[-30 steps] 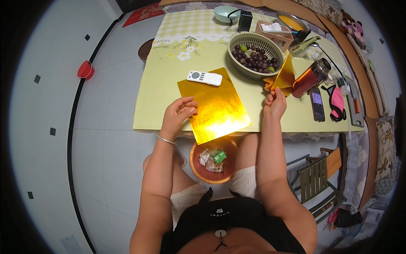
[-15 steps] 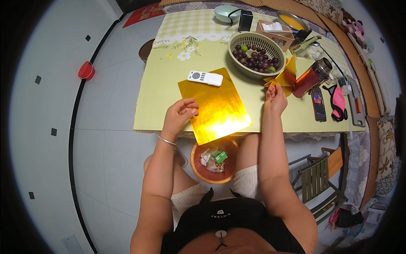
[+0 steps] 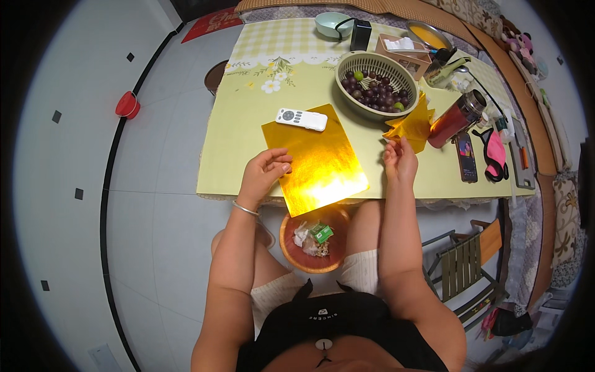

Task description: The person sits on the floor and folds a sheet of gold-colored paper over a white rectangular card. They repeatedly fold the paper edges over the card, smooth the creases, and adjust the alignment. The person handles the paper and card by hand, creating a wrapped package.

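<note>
A shiny gold paper sheet (image 3: 325,164) lies on the table, its near corner jutting past the front edge. A white remote control (image 3: 302,119) rests on its far end. My left hand (image 3: 263,173) is at the sheet's left edge, fingers loosely bent and apart from the thumb, with nothing seen in them. To the right, my right hand (image 3: 401,162) has its fingertips closed at the near edge of a folded piece of gold paper (image 3: 414,127). That piece sits tilted between the basket and the red flask. The exact grip is partly hidden.
A basket (image 3: 341,93) of dark grapes stands behind the folded piece. Right of it are a red flask (image 3: 455,121), a phone (image 3: 466,155) and a pink-and-black eye mask (image 3: 494,155). Below the table edge, a round bin (image 3: 285,248) holds rubbish. A folding chair (image 3: 462,260) stands at right.
My right hand has drawn back toward me, and the folded gold paper has come nearer and slightly left with it. My left hand and the flat sheet hardly differ.
</note>
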